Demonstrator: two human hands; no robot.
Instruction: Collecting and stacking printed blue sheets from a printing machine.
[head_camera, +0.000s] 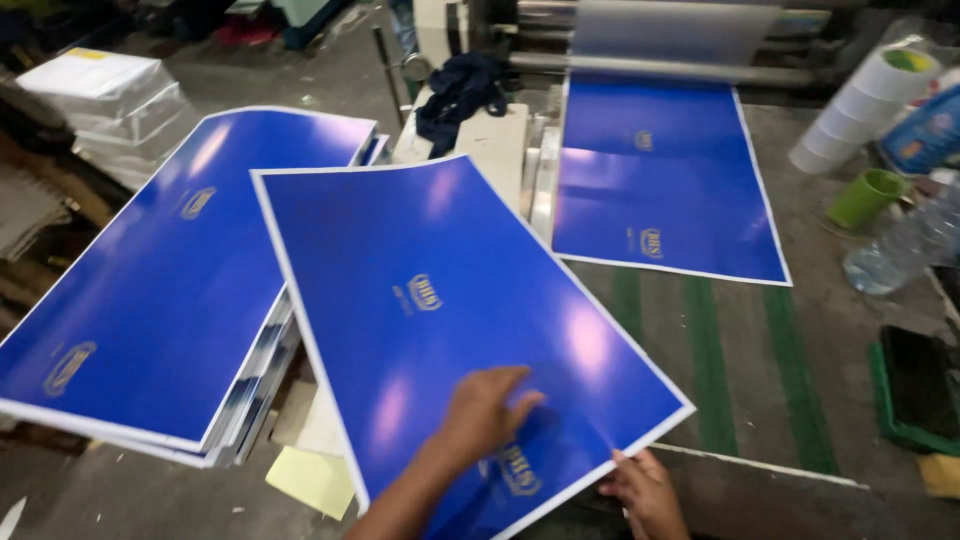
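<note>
Blue and glossy, the loose printed sheet (440, 310) lies tilted across the table edge (760, 465), its long axis running from the near right corner up toward the far left; a white border frames it and pale glare streaks its face. Both hands meet it at the near end: the left hand (482, 412) lies flat on top with fingers spread, pressing rather than gripping; the right hand (645, 490) sits at the near right edge, fingertips on the border, seemingly pinching it, though the thumb's hold is hard to make out from this angle. So the sheet stretches away from the hands, up and to the left, and the right hand is the nearer to the free corner.

Left of it, partly under its far edge, a stack of blue sheets (170, 280) lies squared up; a yellow slip (315, 480) peeks out below; beyond, to the right, another blue sheet (660, 180) feeds out flat from the roller machine (670, 40); a dark cloth (460, 90) is draped on the housing.

Containers stand at far right: a green cup (866, 196), contents unseen; a clear plastic bottle (905, 245) lying on its side, part-filled; white tape rolls (860, 100) stacked; a green tray (915, 390) with a dark inside.
</note>
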